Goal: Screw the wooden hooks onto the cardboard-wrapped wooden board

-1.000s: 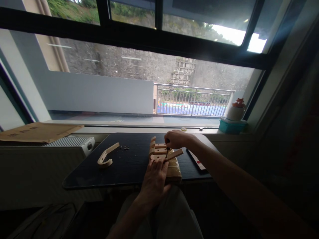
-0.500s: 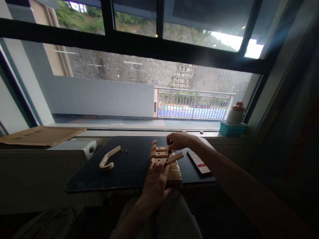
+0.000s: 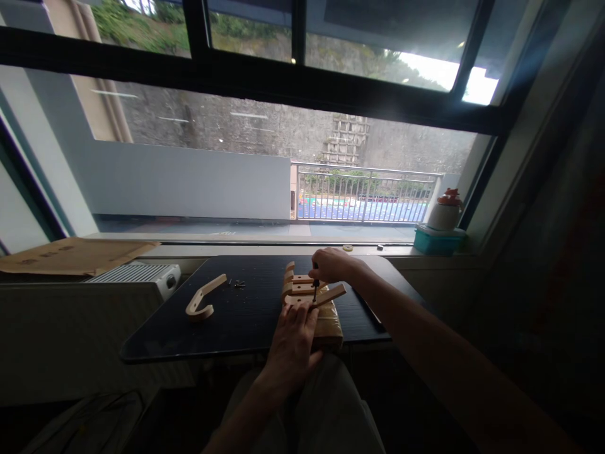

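Observation:
My right hand (image 3: pixel 331 265) is closed around the handle of a dark screwdriver (image 3: pixel 315 285), held upright with its tip down at a pale wooden hook (image 3: pixel 332 295). My left hand (image 3: pixel 295 334) presses on this nearest hook, its fingers curled over the wood and its thumb toward the near side. Two similar hooks (image 3: pixel 302 289) lie just behind, side by side. All rest on a brown, tape-wrapped block (image 3: pixel 328 325). Another wooden hook (image 3: pixel 201 301) lies apart on the left of the black table (image 3: pixel 236 334), beside several small screws (image 3: pixel 239 284). The screwdriver's tip is too small to make out.
A phone (image 3: pixel 373 312) lies mostly hidden under my right forearm. On the windowsill stand a white bottle with an orange lid (image 3: pixel 444 213) on a teal box (image 3: pixel 437 241), and a small roll (image 3: pixel 348 248). At left, a cardboard envelope (image 3: pixel 70 255) lies over a radiator (image 3: pixel 137 272).
The view has shifted slightly. My right hand stays on the screwdriver, which stands more upright, and my forearm covers more of the phone. A small roll on the sill has come into sight.

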`<action>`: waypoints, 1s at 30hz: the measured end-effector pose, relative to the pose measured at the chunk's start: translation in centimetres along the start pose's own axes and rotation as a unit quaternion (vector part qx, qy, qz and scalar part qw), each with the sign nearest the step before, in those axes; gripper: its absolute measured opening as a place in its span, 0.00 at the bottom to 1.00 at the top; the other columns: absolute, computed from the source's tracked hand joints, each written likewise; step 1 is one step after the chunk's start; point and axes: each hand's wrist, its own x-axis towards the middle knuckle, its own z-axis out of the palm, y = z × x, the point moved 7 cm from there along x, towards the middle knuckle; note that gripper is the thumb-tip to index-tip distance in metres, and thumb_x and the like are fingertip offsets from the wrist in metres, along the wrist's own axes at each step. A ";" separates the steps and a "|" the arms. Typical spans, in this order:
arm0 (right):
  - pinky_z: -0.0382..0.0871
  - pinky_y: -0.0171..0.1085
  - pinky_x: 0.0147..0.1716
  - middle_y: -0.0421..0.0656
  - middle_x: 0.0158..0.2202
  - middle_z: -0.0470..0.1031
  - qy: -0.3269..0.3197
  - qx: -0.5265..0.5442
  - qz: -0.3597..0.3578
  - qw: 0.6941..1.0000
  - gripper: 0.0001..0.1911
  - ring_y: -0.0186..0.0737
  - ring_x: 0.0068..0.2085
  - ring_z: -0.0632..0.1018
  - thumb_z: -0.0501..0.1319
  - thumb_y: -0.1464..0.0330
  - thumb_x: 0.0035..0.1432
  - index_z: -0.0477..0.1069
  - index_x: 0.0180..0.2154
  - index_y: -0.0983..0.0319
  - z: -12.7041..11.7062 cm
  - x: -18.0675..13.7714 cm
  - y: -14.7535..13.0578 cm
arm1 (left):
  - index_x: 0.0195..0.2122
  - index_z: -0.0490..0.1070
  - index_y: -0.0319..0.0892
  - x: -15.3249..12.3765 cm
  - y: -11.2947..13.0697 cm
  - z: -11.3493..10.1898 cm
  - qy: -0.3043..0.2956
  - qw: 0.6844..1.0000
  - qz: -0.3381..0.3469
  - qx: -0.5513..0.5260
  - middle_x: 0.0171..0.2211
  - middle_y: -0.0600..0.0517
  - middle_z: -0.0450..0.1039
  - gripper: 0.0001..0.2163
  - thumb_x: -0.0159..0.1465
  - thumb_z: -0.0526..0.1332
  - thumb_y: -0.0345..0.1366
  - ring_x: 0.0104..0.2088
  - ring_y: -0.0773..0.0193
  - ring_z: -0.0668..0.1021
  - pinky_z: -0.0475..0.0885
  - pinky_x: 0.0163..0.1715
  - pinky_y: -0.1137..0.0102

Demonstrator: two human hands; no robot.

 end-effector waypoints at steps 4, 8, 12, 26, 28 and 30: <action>0.62 0.32 0.28 0.46 0.37 0.76 -0.002 -0.006 -0.011 1.000 0.15 0.36 0.33 0.74 0.56 0.61 0.56 0.74 0.38 0.63 -0.4 -0.2 -0.1 | 0.56 0.57 0.41 0.0 -0.1 -0.1 0.002 1.000 -0.004 -0.005 0.57 0.44 0.58 0.31 0.50 0.63 0.36 0.59 0.47 0.59 0.50 0.60 0.51; 0.61 0.32 0.27 0.42 0.38 0.77 -0.010 -0.004 -0.029 1.000 0.13 0.36 0.34 0.74 0.59 0.62 0.52 0.74 0.39 0.59 -1.1 -0.9 -0.2 | 0.56 0.57 0.42 0.0 0.0 -0.2 0.005 1.000 0.003 -0.010 0.56 0.44 0.58 0.31 0.50 0.62 0.35 0.59 0.49 0.60 0.49 0.60 0.52; 0.62 0.31 0.28 0.42 0.37 0.77 -0.023 -0.002 -0.034 0.999 0.11 0.36 0.34 0.74 0.60 0.68 0.51 0.75 0.38 0.59 -0.9 -1.2 -0.4 | 0.56 0.58 0.41 0.1 0.0 -0.2 0.012 1.000 0.006 -0.007 0.55 0.43 0.59 0.31 0.50 0.64 0.36 0.58 0.48 0.60 0.50 0.60 0.52; 0.62 0.31 0.27 0.45 0.38 0.76 -0.013 0.021 -0.020 0.999 0.15 0.36 0.35 0.74 0.57 0.61 0.56 0.74 0.40 0.63 0.1 -0.7 0.6 | 0.55 0.59 0.39 0.0 0.1 -0.2 0.000 1.000 -0.004 -0.007 0.56 0.43 0.59 0.30 0.50 0.64 0.36 0.58 0.49 0.60 0.48 0.61 0.53; 0.62 0.32 0.26 0.46 0.38 0.76 -0.022 0.022 -0.020 0.999 0.16 0.36 0.34 0.74 0.56 0.61 0.56 0.74 0.40 0.64 0.0 -0.4 0.7 | 0.56 0.58 0.40 0.0 0.0 -0.2 -0.001 1.000 -0.005 -0.008 0.56 0.43 0.59 0.30 0.50 0.64 0.36 0.58 0.49 0.60 0.49 0.60 0.53; 0.62 0.32 0.25 0.46 0.36 0.77 -0.044 0.021 -0.023 0.999 0.16 0.36 0.31 0.74 0.57 0.61 0.55 0.75 0.39 0.65 -0.2 -0.3 0.8 | 0.56 0.58 0.41 0.0 0.0 -0.2 -0.003 1.000 -0.002 -0.008 0.56 0.44 0.59 0.31 0.50 0.64 0.36 0.58 0.49 0.60 0.49 0.60 0.53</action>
